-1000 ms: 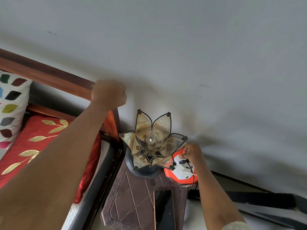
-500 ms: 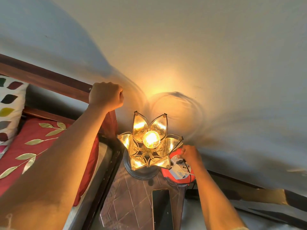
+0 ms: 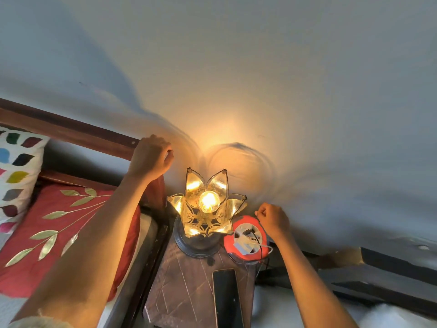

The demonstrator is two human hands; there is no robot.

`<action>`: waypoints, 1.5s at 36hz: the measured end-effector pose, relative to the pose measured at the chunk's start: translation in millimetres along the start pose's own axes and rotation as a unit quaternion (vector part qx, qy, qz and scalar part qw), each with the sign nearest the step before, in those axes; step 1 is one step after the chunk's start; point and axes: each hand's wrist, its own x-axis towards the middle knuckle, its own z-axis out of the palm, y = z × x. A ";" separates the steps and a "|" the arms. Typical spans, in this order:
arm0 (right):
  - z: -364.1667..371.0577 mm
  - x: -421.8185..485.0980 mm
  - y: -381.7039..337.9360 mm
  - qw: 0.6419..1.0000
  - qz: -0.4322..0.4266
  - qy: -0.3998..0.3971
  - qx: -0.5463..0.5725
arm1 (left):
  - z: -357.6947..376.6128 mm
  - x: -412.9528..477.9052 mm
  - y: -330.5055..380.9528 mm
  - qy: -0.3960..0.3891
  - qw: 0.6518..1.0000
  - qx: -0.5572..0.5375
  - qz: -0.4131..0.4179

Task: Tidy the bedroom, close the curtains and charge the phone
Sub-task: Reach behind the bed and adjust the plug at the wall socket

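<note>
Fingers (image 3: 261, 213) pinching black cord (image 3: 255, 233)

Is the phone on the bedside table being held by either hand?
No, the black phone lies flat on the brown wooden bedside table, untouched by either hand.

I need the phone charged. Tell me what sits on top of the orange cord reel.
On the orange cord reel lies a white plug block with a black cable. The right hand hides its far edge; free sockets cannot be seen.

A lit lamp (image 3: 207, 204) throws warm amber light onto the grey wall (image 3: 283, 79), with curved ring shadows beside it. The bulb glares, nearly blown out. Corners stay dim and bluish; wide-angle distortion bends the edges.
</note>
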 end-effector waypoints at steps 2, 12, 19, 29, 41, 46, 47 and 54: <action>-9.5 -2.9 0.5 1.000 0.001 0.010 -0.003 | -5.8 -6.4 6.0 0.028 1.000 -0.004 -0.004; -45.3 -24.8 -8.3 0.999 -0.010 0.048 0.018 | -47.6 -33.4 99.3 0.172 0.983 -0.056 0.024; -81.5 -40.8 1.9 0.997 -0.004 0.060 0.046 | -43.8 -56.2 192.6 0.146 0.982 -0.104 0.068; -164.4 -44.4 42.1 0.991 -0.016 0.099 0.087 | -19.5 -53.0 343.7 0.018 0.969 -0.244 0.030; -227.1 -34.1 168.7 0.979 0.032 0.129 0.151 | 0.9 -32.0 493.2 -0.018 0.971 -0.237 -0.014; -238.0 -30.4 234.0 0.972 0.087 0.129 0.175 | 16.4 -26.9 558.5 -0.069 0.976 -0.206 0.009; -239.0 -28.9 247.6 0.970 0.096 0.134 0.181 | 20.4 -26.5 569.3 -0.078 0.976 -0.202 0.016; -241.7 -16.0 335.0 0.955 0.168 0.167 0.179 | 62.3 -3.1 621.8 -0.112 0.981 -0.138 0.078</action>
